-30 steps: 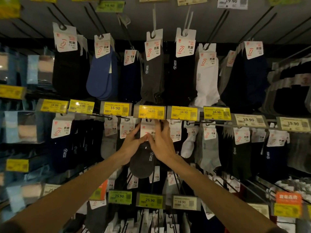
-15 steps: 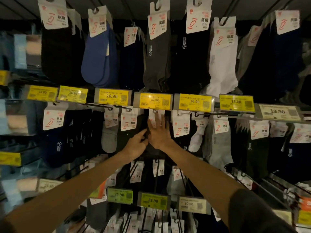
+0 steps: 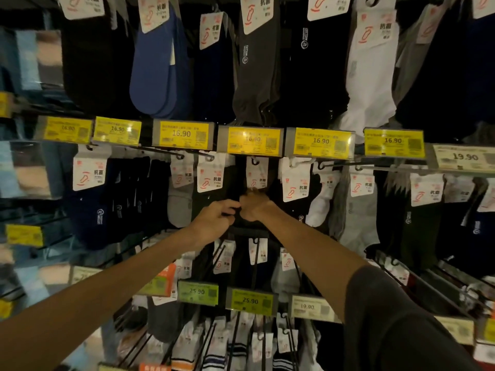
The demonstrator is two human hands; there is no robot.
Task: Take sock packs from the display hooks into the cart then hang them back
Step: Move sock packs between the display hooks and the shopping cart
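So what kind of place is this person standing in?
Most likely a shop's sock aisle: packs such as the white ankle socks and blue low-cut socks hang by card headers from black wire hooks, above yellow price labels reading 16.90.

Landmark: central yellow price label (image 3: 250, 140), marked 16.90.
Level with it, three to the left and two to the right: yellow 16.90 labels (image 3: 182, 133).
Far right, same row: upper white 19.90 label (image 3: 464, 158).
Directly below, well apart: yellow-green 25.90 label (image 3: 250, 301), with green 25.90 label (image 3: 197, 291) just left and lower white 19.90 label (image 3: 308, 306) right.
Lower left: orange tag (image 3: 163, 282).
Far left: blurred clear-fronted boxes (image 3: 26, 170).
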